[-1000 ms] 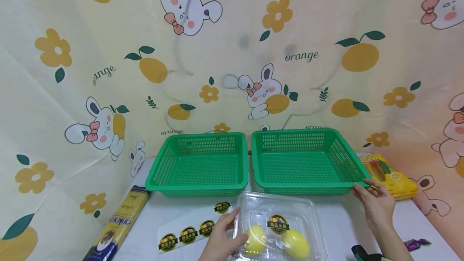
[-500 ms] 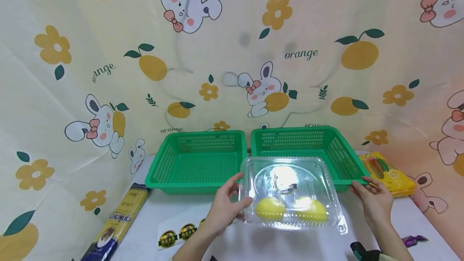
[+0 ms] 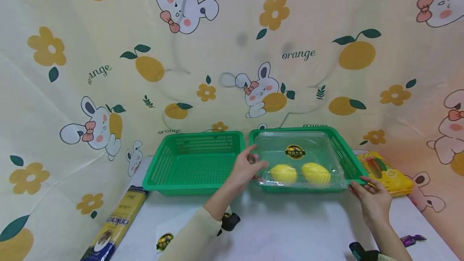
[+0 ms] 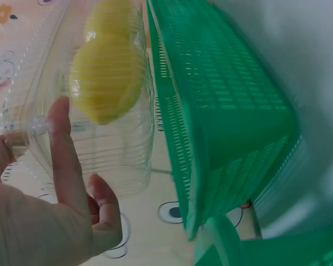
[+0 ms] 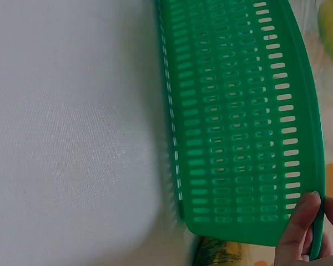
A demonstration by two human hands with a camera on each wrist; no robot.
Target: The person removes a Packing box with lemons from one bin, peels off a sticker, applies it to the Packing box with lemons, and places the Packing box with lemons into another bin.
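Observation:
A clear plastic clamshell box [image 3: 275,154] with two yellow lemons [image 3: 284,173] inside hangs over the right green basket [image 3: 349,152]. A round black and gold sticker [image 3: 295,152] is on its lid. My left hand [image 3: 244,168] grips the box by its left side, thumb and fingers at the edge. From the left wrist view, the box's underside faces the basket rim, with a gap between them along the near part. At the basket's front right corner, my right hand [image 3: 373,202] pinches the rim [image 5: 316,138] between thumb and fingers.
Left of it stands a second green basket [image 3: 203,172]. A gold and blue pasta bag [image 3: 114,224] lies at the table's left edge, near a sticker sheet [image 3: 164,241] partly under the left arm. On the right are a yellow packet [image 3: 388,172] and a purple wrapped candy [image 3: 412,240].
My left hand has lifted the box from the front of the table and carried it forward over the right basket, tilting it on the way. My right hand stays on the rim.

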